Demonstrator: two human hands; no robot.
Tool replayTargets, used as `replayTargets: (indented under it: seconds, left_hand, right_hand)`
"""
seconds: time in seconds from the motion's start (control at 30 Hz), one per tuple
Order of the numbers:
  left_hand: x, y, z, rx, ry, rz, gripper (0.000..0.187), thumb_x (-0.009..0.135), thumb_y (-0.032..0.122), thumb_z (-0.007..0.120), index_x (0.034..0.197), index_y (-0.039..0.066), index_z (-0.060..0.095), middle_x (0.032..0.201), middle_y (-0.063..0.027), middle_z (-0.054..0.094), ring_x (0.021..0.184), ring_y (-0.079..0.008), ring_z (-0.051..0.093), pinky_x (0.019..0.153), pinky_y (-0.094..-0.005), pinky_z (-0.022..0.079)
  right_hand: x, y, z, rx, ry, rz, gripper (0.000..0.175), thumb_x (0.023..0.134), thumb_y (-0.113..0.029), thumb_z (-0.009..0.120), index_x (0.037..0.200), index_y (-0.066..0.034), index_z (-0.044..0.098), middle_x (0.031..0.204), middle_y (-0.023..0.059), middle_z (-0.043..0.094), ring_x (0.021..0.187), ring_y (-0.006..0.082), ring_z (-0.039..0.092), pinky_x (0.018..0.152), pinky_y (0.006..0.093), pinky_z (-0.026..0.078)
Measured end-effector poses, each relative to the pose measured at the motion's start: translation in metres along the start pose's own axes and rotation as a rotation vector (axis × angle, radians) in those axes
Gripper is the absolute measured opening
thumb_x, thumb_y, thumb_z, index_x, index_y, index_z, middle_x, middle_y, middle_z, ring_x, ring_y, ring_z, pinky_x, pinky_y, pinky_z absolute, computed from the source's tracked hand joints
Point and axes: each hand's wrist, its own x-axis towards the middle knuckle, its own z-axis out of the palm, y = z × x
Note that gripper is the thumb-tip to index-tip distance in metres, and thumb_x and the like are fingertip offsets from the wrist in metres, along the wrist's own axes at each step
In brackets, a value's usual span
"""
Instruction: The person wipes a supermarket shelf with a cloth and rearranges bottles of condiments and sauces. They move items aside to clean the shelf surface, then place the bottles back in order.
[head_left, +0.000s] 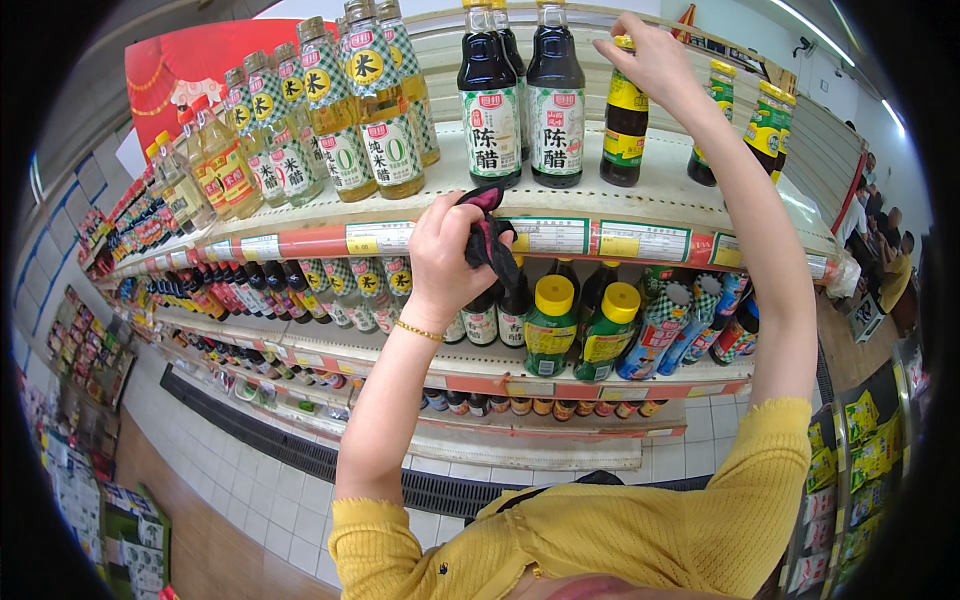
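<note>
My left hand is closed around a crumpled black and dark pink cloth in front of the price-label strip of the top shelf. Higher up on the right, my right hand grips the yellow cap end of a dark sauce bottle, which stands upright on the top shelf. Just left of that bottle are dark vinegar bottles with white and green labels. Farther left stand several bottles of pale rice vinegar. Right of my forearm are smaller bottles with yellow and green labels.
The shelf below holds green bottles with yellow caps, blue-labelled bottles and dark bottles. Lower shelves carry more bottles. A rack of yellow packets stands at the lower right. Several people are in the background at right.
</note>
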Motion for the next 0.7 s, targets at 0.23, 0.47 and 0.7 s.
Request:
replayTargets:
  seconds: [0.23, 0.47, 0.7]
  left_hand:
    - [0.024, 0.008, -0.01, -0.065, 0.112, -0.255, 0.047, 0.064, 0.022, 0.088, 0.088, 0.005, 0.052, 0.081, -0.0139, 0.058, 0.072, -0.0325, 0.059, 0.064, -0.0393, 0.049]
    - [0.092, -0.01, -0.009, 0.416, -0.376, -0.539, 0.072, 0.068, 0.06, 0.075, 0.114, 0.005, 0.064, 0.093, -0.0152, 0.07, 0.091, -0.0302, 0.068, 0.077, -0.04, 0.054]
    - [0.097, -0.028, 0.017, 0.426, -0.683, -0.695, 0.075, 0.062, 0.072, 0.069, 0.094, 0.004, 0.071, 0.094, -0.017, 0.071, 0.092, -0.0297, 0.068, 0.08, -0.0401, 0.053]
  right_hand:
    - [-0.049, -0.064, -0.039, 0.15, 0.085, -0.078, 0.054, 0.087, -0.038, 0.065, 0.122, 0.0005, 0.049, 0.102, 0.0181, 0.063, 0.077, 0.0291, 0.065, 0.068, 0.0384, 0.053]
    - [-0.085, -0.097, -0.02, 0.588, -0.54, 0.416, 0.081, 0.087, -0.029, 0.068, 0.144, 0.0025, 0.021, 0.104, 0.0219, 0.061, 0.066, 0.0185, 0.064, 0.053, 0.0305, 0.057]
    - [-0.074, -0.09, 0.003, 0.74, -0.716, 0.457, 0.061, 0.084, -0.033, 0.072, 0.116, 0.0091, 0.042, 0.1, 0.0171, 0.062, 0.068, 0.02, 0.068, 0.053, 0.0299, 0.059]
